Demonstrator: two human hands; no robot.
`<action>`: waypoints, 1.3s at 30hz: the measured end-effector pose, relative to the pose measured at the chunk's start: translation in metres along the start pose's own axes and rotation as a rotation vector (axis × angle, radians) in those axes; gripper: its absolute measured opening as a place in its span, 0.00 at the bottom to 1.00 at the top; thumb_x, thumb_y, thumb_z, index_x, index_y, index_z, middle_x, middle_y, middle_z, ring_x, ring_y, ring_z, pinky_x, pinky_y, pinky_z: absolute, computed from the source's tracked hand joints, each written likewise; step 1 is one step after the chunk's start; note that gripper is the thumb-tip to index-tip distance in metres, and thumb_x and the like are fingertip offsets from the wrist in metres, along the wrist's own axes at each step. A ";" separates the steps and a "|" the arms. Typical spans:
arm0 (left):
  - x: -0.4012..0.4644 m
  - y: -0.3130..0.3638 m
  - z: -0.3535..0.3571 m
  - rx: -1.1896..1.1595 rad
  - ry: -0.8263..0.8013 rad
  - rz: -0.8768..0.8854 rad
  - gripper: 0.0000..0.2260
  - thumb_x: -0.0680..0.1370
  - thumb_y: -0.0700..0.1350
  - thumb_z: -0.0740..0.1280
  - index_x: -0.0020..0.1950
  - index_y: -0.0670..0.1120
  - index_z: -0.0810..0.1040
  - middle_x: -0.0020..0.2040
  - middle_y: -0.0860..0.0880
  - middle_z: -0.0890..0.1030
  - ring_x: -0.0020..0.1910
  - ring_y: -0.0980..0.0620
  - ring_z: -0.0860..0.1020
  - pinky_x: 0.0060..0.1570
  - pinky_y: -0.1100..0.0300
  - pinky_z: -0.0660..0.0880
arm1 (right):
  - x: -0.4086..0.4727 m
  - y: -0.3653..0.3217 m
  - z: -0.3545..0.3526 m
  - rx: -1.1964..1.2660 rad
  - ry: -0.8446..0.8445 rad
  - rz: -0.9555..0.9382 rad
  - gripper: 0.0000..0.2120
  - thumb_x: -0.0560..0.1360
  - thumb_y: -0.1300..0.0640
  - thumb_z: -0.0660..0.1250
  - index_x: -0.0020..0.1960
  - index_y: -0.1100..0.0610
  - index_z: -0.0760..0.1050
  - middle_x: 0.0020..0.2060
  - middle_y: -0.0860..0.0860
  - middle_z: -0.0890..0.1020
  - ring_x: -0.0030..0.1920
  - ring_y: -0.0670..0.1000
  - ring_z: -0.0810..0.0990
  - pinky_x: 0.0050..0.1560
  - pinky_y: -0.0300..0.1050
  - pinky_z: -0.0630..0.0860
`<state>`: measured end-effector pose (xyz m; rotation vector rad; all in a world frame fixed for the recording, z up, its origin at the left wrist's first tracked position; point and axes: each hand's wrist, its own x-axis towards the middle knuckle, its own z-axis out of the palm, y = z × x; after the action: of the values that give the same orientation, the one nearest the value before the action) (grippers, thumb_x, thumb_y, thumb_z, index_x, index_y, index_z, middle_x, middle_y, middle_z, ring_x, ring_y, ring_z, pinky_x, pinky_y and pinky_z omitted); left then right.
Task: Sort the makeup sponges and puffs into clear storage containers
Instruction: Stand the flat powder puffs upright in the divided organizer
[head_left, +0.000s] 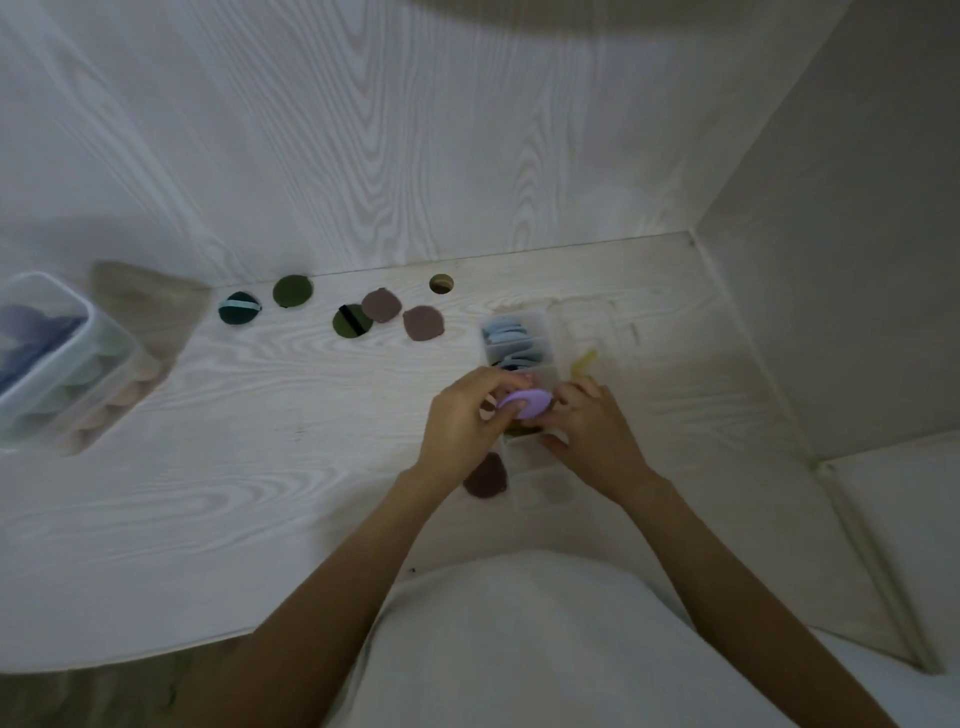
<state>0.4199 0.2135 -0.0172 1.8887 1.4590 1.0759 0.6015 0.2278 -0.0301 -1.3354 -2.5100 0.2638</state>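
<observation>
A lilac puff (525, 404) is pinched between my left hand (465, 421) and my right hand (589, 423), just above a clear divided organizer (540, 332) that holds blue puffs in its far slots. Loose puffs lie on the white desk: a dark teal one (240, 308), two olive ones (293, 291) (352, 321), two mauve ones (381, 305) (424, 323) and a dark mauve one (486, 476) beside my left wrist. The organizer's middle is hidden by my hands.
A clear lidded box (49, 364) full of puffs stands at the left edge of the desk. A cable hole (441, 283) sits near the back wall. A side panel (831, 312) closes the right. A yellowish piece (584, 362) lies right of the organizer.
</observation>
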 end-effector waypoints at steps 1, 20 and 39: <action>0.001 -0.002 0.003 0.012 -0.004 -0.005 0.06 0.73 0.44 0.70 0.49 0.48 0.80 0.46 0.54 0.80 0.42 0.57 0.76 0.42 0.61 0.75 | -0.002 -0.003 -0.001 -0.002 0.011 0.037 0.18 0.61 0.60 0.75 0.49 0.46 0.81 0.39 0.52 0.78 0.44 0.56 0.72 0.41 0.45 0.67; 0.015 -0.018 0.018 0.400 -0.202 0.372 0.11 0.74 0.47 0.63 0.47 0.46 0.83 0.49 0.48 0.84 0.49 0.49 0.81 0.43 0.58 0.79 | -0.013 -0.008 0.005 0.183 0.095 0.279 0.07 0.68 0.52 0.70 0.46 0.46 0.82 0.49 0.55 0.76 0.52 0.54 0.70 0.50 0.50 0.71; -0.005 -0.024 0.008 0.541 -0.107 0.119 0.12 0.73 0.53 0.62 0.47 0.50 0.83 0.48 0.50 0.81 0.45 0.48 0.77 0.43 0.55 0.72 | 0.024 -0.012 -0.002 -0.120 0.031 0.209 0.03 0.64 0.57 0.76 0.37 0.53 0.83 0.44 0.52 0.80 0.46 0.57 0.77 0.43 0.48 0.70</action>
<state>0.4130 0.2166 -0.0422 2.3837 1.7128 0.6509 0.5802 0.2414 -0.0213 -1.6384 -2.3958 0.1358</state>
